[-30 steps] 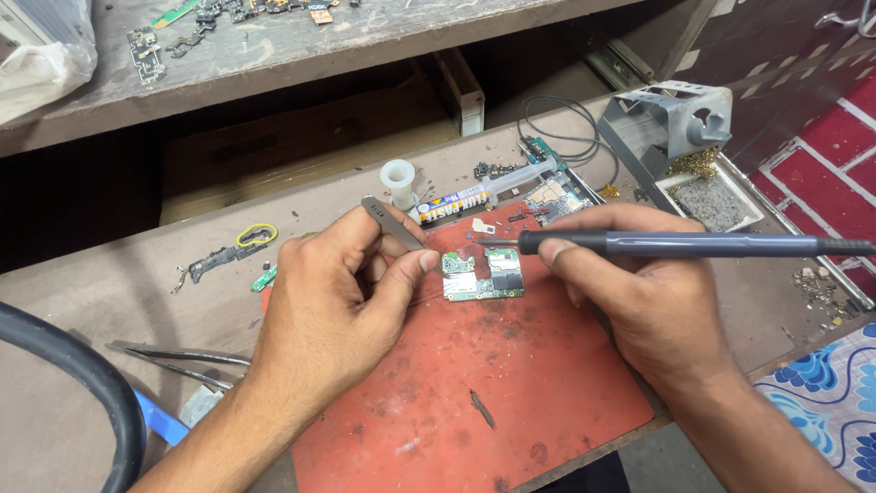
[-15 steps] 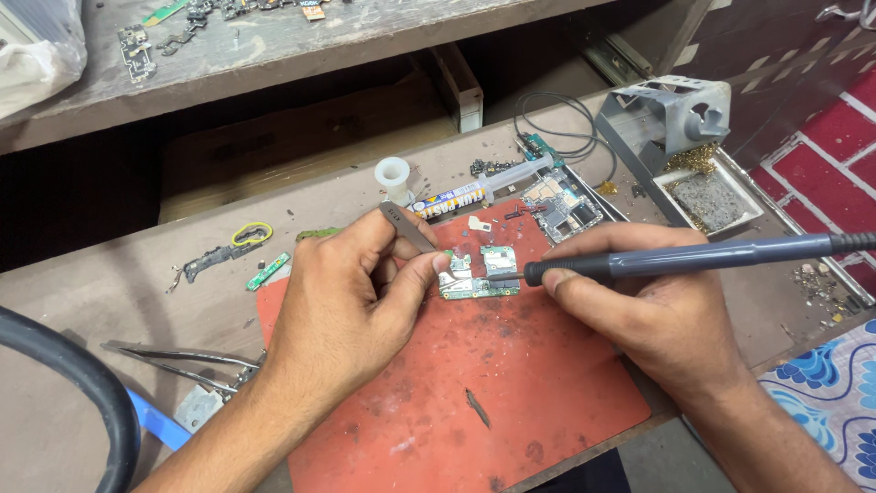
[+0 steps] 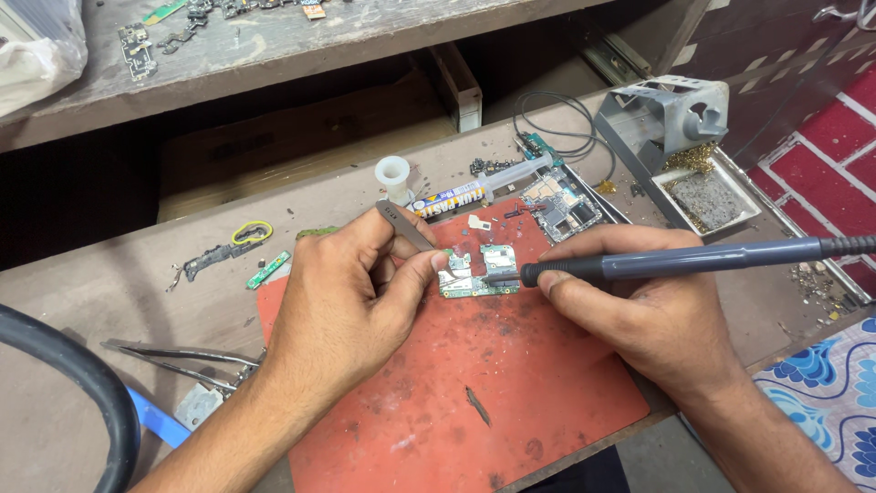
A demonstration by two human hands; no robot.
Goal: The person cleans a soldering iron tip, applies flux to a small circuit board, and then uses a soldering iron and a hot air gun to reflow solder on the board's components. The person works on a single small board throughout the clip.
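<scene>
A small green circuit board (image 3: 481, 270) lies on a red work mat (image 3: 474, 393). My left hand (image 3: 351, 292) pinches metal tweezers (image 3: 408, 228), whose tips reach down to the board's left end. My right hand (image 3: 652, 306) grips a grey soldering iron (image 3: 675, 263) like a pen. Its tip touches the board's right side near the middle.
A flux syringe (image 3: 474, 187) and a white cap (image 3: 395, 173) lie behind the mat, beside another phone board (image 3: 561, 203). An iron stand with sponge tray (image 3: 680, 137) is at the right. Spare tweezers (image 3: 173, 361) and a black cable (image 3: 82, 383) sit at the left.
Both hands shifted slightly left and toward me on the mat. The soldering iron tip has come down onto the board, with the tweezers staying at the board's left end.
</scene>
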